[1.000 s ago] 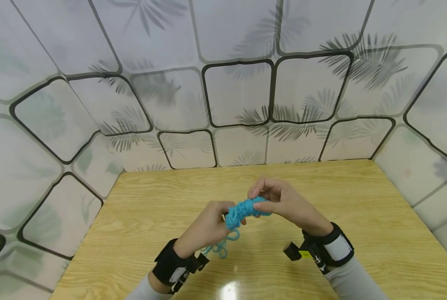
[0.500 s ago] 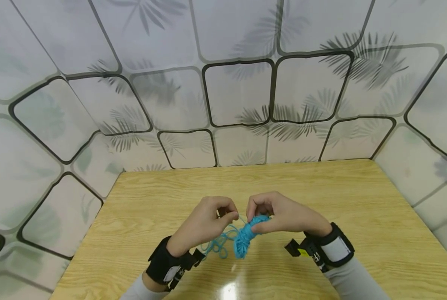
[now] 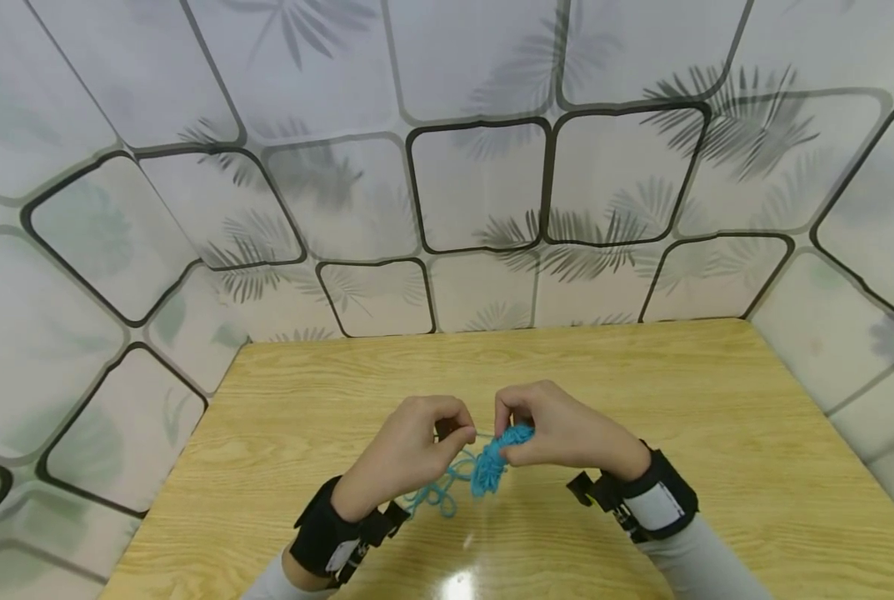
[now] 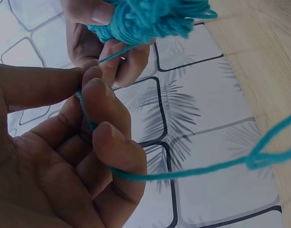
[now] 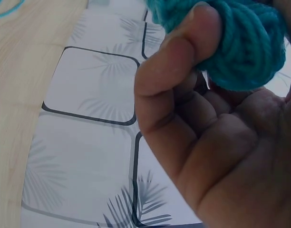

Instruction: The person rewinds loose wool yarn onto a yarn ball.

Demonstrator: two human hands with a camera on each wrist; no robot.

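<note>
A bundle of blue yarn (image 3: 489, 468), wound round its middle with loops at its ends, is gripped by my right hand (image 3: 570, 429) between thumb and fingers. In the right wrist view the fingers curl round one looped end of the bundle (image 5: 252, 47). My left hand (image 3: 420, 442) pinches a single yarn strand (image 4: 198, 172) between thumb and forefinger. That strand runs taut from the fingertips to the bundle, and its other part passes under the curled fingers. Loose loops of the yarn tail (image 3: 439, 493) hang beside the left hand.
Below the hands lies a wooden table (image 3: 327, 375). Walls covered with a leaf-and-outline pattern (image 3: 476, 192) rise behind it and at both sides. Each wrist wears a black strap (image 3: 660, 500) with a small camera.
My left hand has let go of the bundle's left end and now pinches the strand. The bundle, held in my right hand, tilted downward, then rose slightly as the strand drew level.
</note>
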